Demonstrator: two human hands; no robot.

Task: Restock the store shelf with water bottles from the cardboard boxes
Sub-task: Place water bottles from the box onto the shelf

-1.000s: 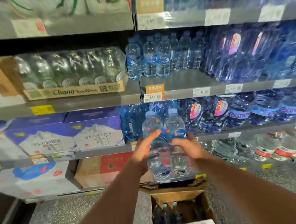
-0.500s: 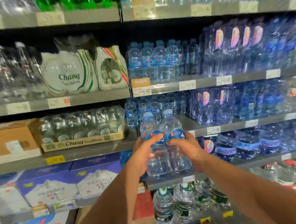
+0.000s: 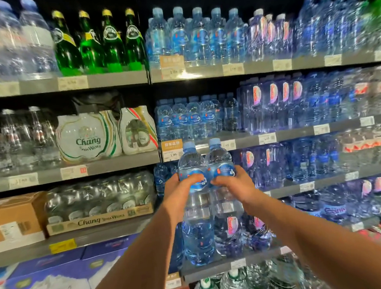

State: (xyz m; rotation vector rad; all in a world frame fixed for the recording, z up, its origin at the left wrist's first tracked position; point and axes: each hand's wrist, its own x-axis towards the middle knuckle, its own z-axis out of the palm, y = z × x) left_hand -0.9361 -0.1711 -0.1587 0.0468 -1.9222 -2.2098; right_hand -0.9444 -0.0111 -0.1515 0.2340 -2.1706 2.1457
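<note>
I hold two clear water bottles with blue caps and blue labels upright and side by side in front of the shelves. My left hand (image 3: 179,191) grips the left water bottle (image 3: 196,223) around its label. My right hand (image 3: 235,186) grips the right water bottle (image 3: 224,209) the same way. Their caps reach the edge of a grey shelf (image 3: 241,140) that carries a row of matching blue-capped bottles (image 3: 187,119). Another row of the same bottles (image 3: 197,35) stands one shelf higher. The cardboard box is out of view.
Green glass bottles (image 3: 96,42) stand on the upper left shelf. Chang soda water packs (image 3: 87,138) and a tray of them (image 3: 98,200) fill the left bays beside a brown carton (image 3: 12,220). Purple-labelled bottles (image 3: 272,102) crowd the right bays. Blue boxes (image 3: 59,277) sit low left.
My view has risen from the floor box to the upper shelves. Both hands have lifted the two bottles up toward the shelf with the matching bottles.
</note>
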